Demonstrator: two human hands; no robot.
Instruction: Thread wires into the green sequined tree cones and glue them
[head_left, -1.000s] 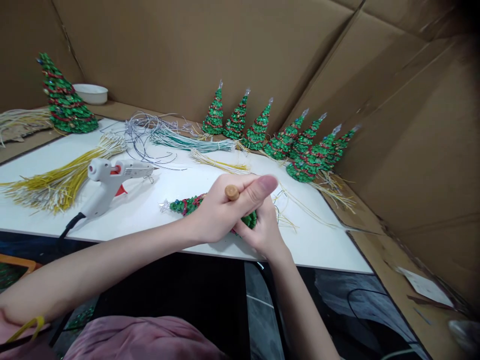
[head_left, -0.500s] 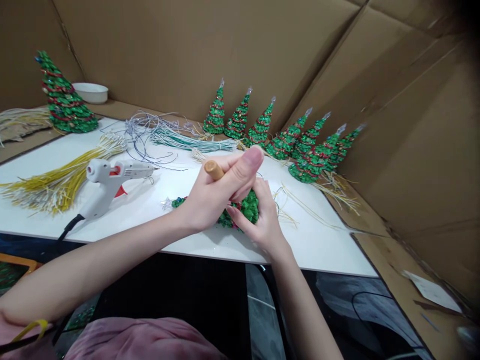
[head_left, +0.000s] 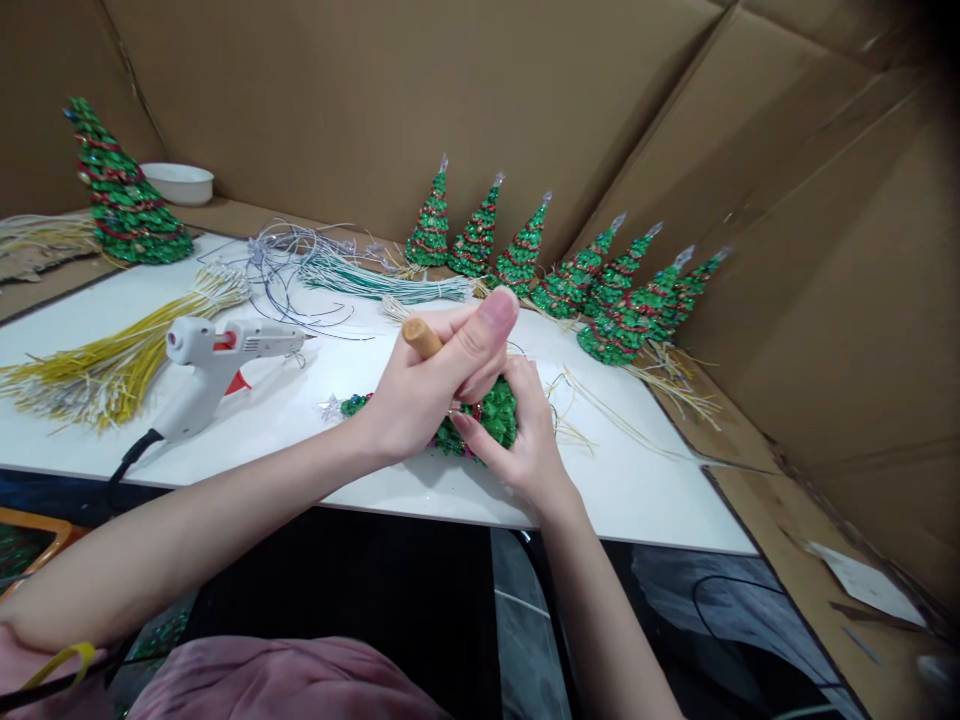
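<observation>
A small green Christmas tree (head_left: 496,412) lies on its side on the white tabletop, its clear star tip pointing left. My left hand (head_left: 442,375) is closed in a fist over the tree, thumb up, around a wooden-handled tool (head_left: 421,338). Only the round end of the handle shows; its working end is hidden under the fist. From the right, my right hand (head_left: 525,430) grips the tree's wide base, thumb on the near side and fingers on the far side. Both hands nearly touch over the middle of the tree.
A white glue gun (head_left: 217,370) lies at left, beside a yellow wire bundle (head_left: 127,355). Green and white wires (head_left: 382,280) lie behind the hands. Several finished trees (head_left: 517,255) line the back right; a larger tree (head_left: 131,200) and white bowl (head_left: 180,184) stand back left. Cardboard walls (head_left: 337,100) enclose the table.
My left fist and the wooden handle have shifted slightly left and tilted a little. My right hand keeps its grip on the tree, almost unmoved.
</observation>
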